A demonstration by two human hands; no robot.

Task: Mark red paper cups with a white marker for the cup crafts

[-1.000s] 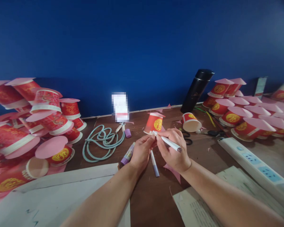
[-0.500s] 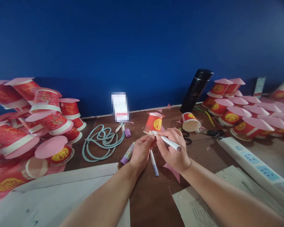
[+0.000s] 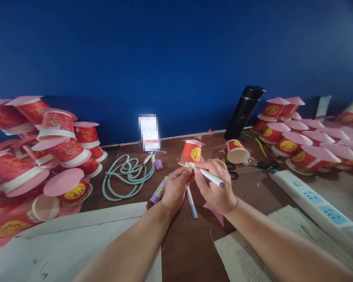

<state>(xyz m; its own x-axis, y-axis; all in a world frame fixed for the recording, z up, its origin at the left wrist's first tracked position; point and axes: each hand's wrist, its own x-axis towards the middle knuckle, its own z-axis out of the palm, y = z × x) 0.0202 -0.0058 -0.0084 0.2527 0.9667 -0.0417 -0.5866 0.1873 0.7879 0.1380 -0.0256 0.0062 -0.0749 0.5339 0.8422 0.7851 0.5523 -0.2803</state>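
Observation:
Upside down in front of me is a red paper cup (image 3: pixel 190 151) with a gold emblem and a pink paper top. My left hand (image 3: pixel 176 184) is closed at its lower rim, thumb and fingertips pinching there. In my right hand (image 3: pixel 217 184) is a white marker pen (image 3: pixel 210 177), gripped as for writing, its tip at the cup's white rim beside my left thumb. Just under my hands lies a white and purple pen (image 3: pixel 192 203). A purple glue stick (image 3: pixel 159 190) rests left of my left wrist, with a purple cap (image 3: pixel 158 165) farther back.
Stacked red cups with pink discs (image 3: pixel 63 183) crowd the left; more cups (image 3: pixel 288 145) fill the right. A coiled cable (image 3: pixel 126 192), black flask (image 3: pixel 244 113), tipped cup (image 3: pixel 237 152), scissors (image 3: pixel 264 165), power strip (image 3: pixel 312 196) and papers (image 3: pixel 244 254) surround my hands.
Almost nothing differs. My hands, the marker pen and the cup keep the same pose, and the view shifts only very slightly.

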